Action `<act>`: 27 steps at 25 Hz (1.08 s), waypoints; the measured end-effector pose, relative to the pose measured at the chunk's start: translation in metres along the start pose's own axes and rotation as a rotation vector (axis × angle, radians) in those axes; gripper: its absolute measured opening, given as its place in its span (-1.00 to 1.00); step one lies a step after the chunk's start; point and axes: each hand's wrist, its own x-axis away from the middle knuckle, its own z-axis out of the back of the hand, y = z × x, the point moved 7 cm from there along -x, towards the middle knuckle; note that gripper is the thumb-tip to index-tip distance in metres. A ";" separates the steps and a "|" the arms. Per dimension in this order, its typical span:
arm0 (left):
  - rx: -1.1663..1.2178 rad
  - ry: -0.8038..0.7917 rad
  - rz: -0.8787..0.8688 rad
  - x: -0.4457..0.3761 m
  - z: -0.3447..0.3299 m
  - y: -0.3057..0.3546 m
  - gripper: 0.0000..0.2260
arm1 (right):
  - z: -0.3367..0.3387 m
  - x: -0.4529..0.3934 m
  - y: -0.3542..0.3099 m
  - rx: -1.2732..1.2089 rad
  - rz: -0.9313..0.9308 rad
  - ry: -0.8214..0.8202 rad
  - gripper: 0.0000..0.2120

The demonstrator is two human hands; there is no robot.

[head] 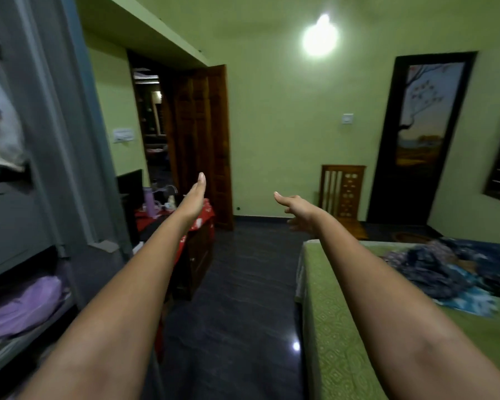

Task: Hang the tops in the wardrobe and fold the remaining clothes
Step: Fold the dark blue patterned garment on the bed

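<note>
Both the left hand [195,197] and right hand [296,207] were spread and empty mid-frame, the clothes [456,272] lay heaped unfolded on the bed [338,327] at right, the wardrobe [41,168] stood at left, so most of the task looked undone.

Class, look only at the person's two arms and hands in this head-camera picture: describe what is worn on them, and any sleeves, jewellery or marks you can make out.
Both forearms are bare right down to the picture's bottom edge; no sleeve shows. The left hand and the right hand wear no gloves, and no watch, bangle or ring is visible. The nails that show look pale and fairly long. No tattoos or marks can be made out.
</note>
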 end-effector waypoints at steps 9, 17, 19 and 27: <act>0.035 -0.236 -0.055 -0.038 -0.115 0.023 -0.27 | 0.115 -0.012 0.031 0.007 -0.027 0.171 -0.13; 0.092 -0.156 -0.087 -0.166 -0.124 -0.006 -0.41 | 0.112 -0.141 0.034 0.015 -0.009 0.191 -0.19; 0.098 -0.138 -0.098 -0.215 -0.118 -0.003 -0.42 | 0.116 -0.183 0.014 0.040 -0.004 0.207 -0.19; 0.088 -0.101 -0.116 -0.405 -0.101 -0.012 -0.46 | 0.114 -0.362 -0.045 0.015 0.044 0.213 -0.24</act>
